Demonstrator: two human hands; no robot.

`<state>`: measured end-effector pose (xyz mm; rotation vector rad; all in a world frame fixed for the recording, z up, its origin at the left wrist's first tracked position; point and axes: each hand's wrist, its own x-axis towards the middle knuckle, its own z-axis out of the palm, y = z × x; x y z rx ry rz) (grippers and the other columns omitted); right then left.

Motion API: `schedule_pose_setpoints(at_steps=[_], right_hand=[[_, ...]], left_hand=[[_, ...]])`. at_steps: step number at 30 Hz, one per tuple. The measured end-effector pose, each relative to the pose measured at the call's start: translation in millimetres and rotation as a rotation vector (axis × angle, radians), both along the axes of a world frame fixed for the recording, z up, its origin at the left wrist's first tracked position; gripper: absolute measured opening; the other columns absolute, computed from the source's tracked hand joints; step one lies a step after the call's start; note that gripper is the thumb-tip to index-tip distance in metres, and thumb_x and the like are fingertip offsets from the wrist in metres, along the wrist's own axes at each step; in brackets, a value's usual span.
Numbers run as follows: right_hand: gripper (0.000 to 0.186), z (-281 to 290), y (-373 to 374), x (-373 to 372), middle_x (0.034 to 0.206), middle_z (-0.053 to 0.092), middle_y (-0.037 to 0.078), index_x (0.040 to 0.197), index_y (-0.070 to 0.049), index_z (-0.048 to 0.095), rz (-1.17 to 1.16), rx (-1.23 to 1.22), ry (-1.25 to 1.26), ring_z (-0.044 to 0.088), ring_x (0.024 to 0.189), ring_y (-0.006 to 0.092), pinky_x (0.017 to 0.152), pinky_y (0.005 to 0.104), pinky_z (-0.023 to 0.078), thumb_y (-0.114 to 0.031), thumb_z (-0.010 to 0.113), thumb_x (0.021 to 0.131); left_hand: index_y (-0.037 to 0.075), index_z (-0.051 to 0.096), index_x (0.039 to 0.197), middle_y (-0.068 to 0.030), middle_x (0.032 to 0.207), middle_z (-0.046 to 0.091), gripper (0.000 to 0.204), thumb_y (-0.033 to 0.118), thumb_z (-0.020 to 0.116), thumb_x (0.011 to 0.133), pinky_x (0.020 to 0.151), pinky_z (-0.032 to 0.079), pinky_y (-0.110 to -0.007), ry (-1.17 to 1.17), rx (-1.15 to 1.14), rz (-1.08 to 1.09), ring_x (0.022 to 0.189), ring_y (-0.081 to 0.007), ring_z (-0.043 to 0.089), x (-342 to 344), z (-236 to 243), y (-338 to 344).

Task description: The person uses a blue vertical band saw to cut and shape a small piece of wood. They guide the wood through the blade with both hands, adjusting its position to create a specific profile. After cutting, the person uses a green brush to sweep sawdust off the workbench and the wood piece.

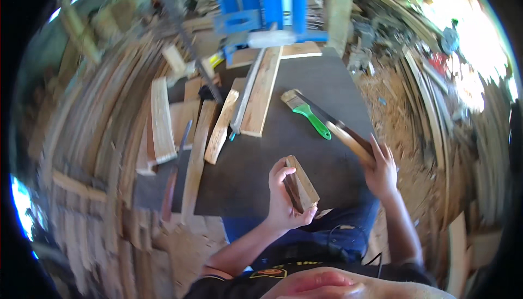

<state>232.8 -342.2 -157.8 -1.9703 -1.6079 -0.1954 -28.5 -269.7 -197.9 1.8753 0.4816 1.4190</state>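
Observation:
My left hand grips a small wooden block, fingers on its far end and thumb at the near end. The block looks narrow, with a dark recess or shaded face along one side. At the table's right edge my right hand is wrapped round a wooden-handled tool. From its pale handle a long dark blade reaches toward the table's middle; I cannot tell its exact kind. Close beside that blade lies a paintbrush with a green handle and pale bristles.
Wooden strips and a curved wood piece lie on the dark table. A long thin tool with a reddish handle rests at its left edge. Behind stands a blue metal machine. Stacked planks fill the left side.

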Motion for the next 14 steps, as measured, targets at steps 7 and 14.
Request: schedule_pose_setpoints(at_steps=[7, 14], right_hand=[[0.082, -1, 96, -27, 0.117, 0.059, 0.025, 0.145, -0.001, 0.037, -0.062, -0.076, 0.038, 0.056, 0.113, 0.0403, 0.099, 0.0468, 0.045, -0.035, 0.075, 0.080], [0.063, -5, 102, -14, 0.107, 0.068, 0.019, 0.138, -0.014, 0.048, 0.052, -0.004, 0.316, 0.065, 0.102, 0.0388, 0.087, 0.0431, 0.053, -0.035, 0.073, 0.084]], left_hand=[[0.003, 0.042, 0.129, -0.0258, 0.130, 0.043, 0.083, 0.039, 0.081, 0.065, 0.102, 0.037, -0.053, 0.608, 0.290, 0.180, 0.121, -0.0433, 0.045, 2, 43, 35], [0.010, 0.047, 0.126, -0.0193, 0.127, 0.049, 0.075, 0.038, 0.083, 0.066, 0.096, 0.043, -0.053, 1.001, 0.376, 0.300, 0.118, -0.0397, 0.051, 35, 55, 74]])
